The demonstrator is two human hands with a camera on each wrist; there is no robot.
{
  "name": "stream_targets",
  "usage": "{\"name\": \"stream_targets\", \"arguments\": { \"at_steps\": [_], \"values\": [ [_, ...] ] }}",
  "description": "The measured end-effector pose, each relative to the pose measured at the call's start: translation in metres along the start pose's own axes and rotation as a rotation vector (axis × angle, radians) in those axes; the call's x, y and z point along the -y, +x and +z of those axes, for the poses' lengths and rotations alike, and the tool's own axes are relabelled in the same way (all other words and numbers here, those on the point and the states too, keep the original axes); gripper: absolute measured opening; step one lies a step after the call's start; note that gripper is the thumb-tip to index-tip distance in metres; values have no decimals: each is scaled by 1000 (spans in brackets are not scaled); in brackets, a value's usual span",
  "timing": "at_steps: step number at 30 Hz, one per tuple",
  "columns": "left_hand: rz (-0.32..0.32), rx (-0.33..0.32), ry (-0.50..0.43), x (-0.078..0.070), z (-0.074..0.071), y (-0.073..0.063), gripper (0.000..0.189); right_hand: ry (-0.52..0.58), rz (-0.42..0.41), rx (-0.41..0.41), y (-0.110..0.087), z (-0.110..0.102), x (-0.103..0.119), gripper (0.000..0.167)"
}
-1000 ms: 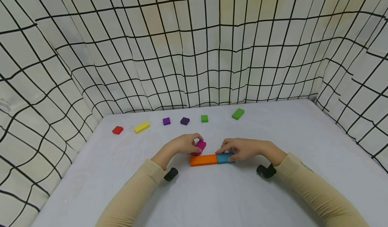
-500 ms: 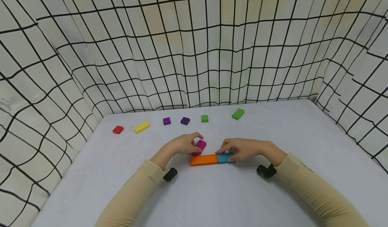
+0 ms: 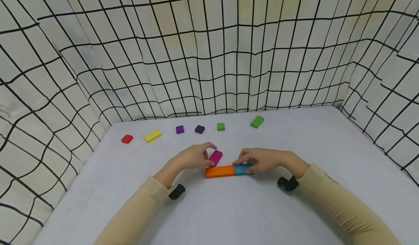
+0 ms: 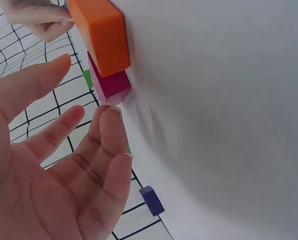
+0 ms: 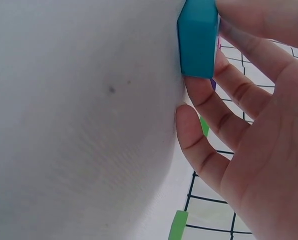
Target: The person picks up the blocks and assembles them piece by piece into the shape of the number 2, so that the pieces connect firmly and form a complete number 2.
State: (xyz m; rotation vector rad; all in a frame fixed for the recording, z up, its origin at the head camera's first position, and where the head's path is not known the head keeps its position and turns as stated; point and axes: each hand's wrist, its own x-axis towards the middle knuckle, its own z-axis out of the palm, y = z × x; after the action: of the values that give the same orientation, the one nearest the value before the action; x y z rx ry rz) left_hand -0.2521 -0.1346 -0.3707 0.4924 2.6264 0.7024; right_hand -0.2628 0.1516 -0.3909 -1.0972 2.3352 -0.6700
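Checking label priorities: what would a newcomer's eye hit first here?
Probably the orange block and blue block, end to end on the table, with the right hand gripping the blue one. Next, the magenta block, slanting just beyond the orange one beside the left hand. Then the black net standing behind and along both sides.

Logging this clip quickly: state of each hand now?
Left hand: open, beside the magenta block.
Right hand: holding the blue block.
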Motion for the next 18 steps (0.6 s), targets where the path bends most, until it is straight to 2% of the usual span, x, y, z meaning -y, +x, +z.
{"name": "stream_targets", "arguments": {
  "at_steps": [11, 18],
  "values": [
    [23, -40, -21, 8, 0, -14, 54, -35, 3, -5, -2, 0, -1, 44],
    [46, -12, -51, 16, -2, -20, 53, -44, 10, 0, -3, -1, 2, 46]
  ]
}}
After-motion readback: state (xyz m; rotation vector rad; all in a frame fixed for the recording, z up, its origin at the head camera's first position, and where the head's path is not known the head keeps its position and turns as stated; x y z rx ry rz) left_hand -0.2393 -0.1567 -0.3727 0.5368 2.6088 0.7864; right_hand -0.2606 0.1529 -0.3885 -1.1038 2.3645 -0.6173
